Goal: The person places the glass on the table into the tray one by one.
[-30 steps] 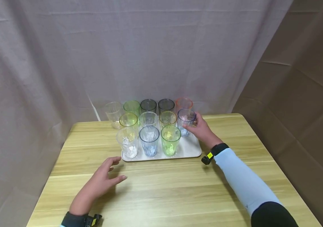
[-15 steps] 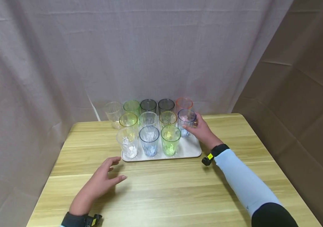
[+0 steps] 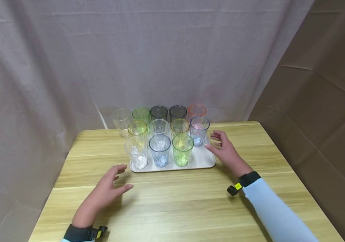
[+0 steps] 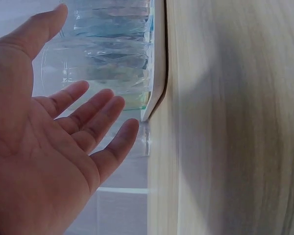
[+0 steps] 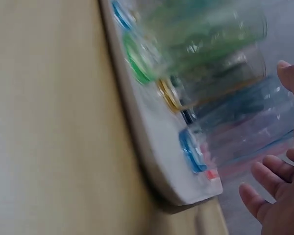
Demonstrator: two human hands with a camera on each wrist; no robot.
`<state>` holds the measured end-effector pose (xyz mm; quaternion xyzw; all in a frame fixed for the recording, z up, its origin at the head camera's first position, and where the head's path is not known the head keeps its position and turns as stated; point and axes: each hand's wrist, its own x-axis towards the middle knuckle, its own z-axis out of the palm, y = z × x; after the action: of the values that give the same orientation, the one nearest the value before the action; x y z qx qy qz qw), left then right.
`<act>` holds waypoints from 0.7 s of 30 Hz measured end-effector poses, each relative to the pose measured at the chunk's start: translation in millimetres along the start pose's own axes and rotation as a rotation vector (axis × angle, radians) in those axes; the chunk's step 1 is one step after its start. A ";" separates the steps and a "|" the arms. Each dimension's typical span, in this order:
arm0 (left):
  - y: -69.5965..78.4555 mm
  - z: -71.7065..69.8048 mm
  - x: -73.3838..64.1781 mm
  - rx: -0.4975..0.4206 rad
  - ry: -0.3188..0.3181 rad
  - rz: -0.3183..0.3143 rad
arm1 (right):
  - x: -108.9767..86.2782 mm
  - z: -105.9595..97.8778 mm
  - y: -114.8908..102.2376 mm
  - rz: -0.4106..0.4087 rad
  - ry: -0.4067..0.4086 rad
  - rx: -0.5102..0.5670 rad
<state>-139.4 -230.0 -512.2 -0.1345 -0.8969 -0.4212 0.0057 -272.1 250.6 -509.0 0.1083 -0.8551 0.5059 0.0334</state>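
Note:
My right hand [image 3: 225,149] is beside the right end of the white tray [image 3: 201,161], fingers relaxed and holding nothing. Nearest to it stands a blue-rimmed drinking glass [image 3: 199,131], upright on the tray; in the right wrist view my fingers [image 5: 269,181] are spread just off this blue glass [image 5: 245,122]. My left hand [image 3: 104,191] hovers near the tray's front left corner, thumb and fingers apart, with nothing held. Closest to it is a clear glass [image 3: 137,154]. Next to that, a light blue glass [image 3: 160,153] and a green glass [image 3: 182,153] make up the front row.
Behind are a yellow-green glass [image 3: 137,127], another clear one and an amber-rimmed glass [image 3: 180,126]. The back row has green, dark grey [image 3: 158,112] and orange-red glasses [image 3: 197,110]. A clear glass [image 3: 121,121] stands on the wooden table [image 3: 172,208] left of the tray. Curtains hang behind.
My right hand has let go of the blue-rimmed glass and moved back, right and toward me. The glass stays on the tray. My left hand has shifted only slightly left.

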 end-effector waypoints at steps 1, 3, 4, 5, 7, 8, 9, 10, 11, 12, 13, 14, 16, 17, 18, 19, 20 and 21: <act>0.5 0.1 0.0 0.001 0.001 -0.001 | -10.7 0.0 -1.0 -0.015 -0.007 0.009; 1.3 0.4 0.2 0.003 0.000 -0.002 | -32.9 1.6 -2.7 -0.048 -0.028 0.027; 1.7 0.7 0.2 0.002 0.000 -0.002 | -44.1 3.3 -2.9 -0.060 -0.040 0.036; 2.0 1.0 0.4 0.000 -0.001 -0.001 | -55.0 5.3 -3.4 -0.067 -0.054 0.041; 2.4 1.4 0.4 -0.003 -0.004 0.000 | -74.7 10.4 -2.9 -0.087 -0.090 0.054; 2.5 1.7 0.3 -0.003 -0.004 0.002 | -83.3 13.1 -3.4 -0.099 -0.108 0.060; 2.5 2.0 0.2 -0.003 -0.004 0.004 | -90.9 15.9 -4.0 -0.104 -0.124 0.058; 2.6 2.2 0.1 -0.002 -0.003 0.007 | -97.3 18.7 -4.1 -0.118 -0.138 0.061; 2.6 2.4 0.0 -0.001 -0.002 0.010 | -102.5 21.3 -4.5 -0.132 -0.150 0.055; 2.6 2.5 0.0 0.001 -0.002 0.012 | -106.6 23.7 -5.1 -0.145 -0.160 0.051; 2.5 2.6 0.0 0.001 -0.002 0.014 | -109.8 25.8 -5.7 -0.160 -0.166 0.051; 2.2 2.4 0.2 0.004 -0.002 0.015 | -112.1 27.6 -6.2 -0.168 -0.166 0.042; 0.1 1.5 2.0 0.012 0.010 0.016 | -115.1 30.0 -7.2 -0.179 -0.164 0.032; -2.1 0.2 4.1 0.015 0.022 0.013 | -115.8 30.8 -7.6 -0.185 -0.162 0.028; -4.8 -1.9 7.1 0.017 0.041 0.008 | -116.2 31.2 -8.3 -0.190 -0.159 0.029; -8.2 -4.5 11.2 0.020 0.068 -0.002 | -116.7 31.3 -8.9 -0.190 -0.157 0.028; -12.3 -8.0 16.6 0.022 0.100 -0.015 | -117.0 31.2 -9.6 -0.190 -0.157 0.024; -17.3 -12.0 23.5 0.021 0.139 -0.028 | -117.5 31.0 -10.4 -0.189 -0.157 0.021</act>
<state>-167.5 -244.1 -514.6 -0.0922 -0.9007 -0.4199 0.0633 -153.7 236.5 -534.7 0.2279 -0.8357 0.4994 0.0126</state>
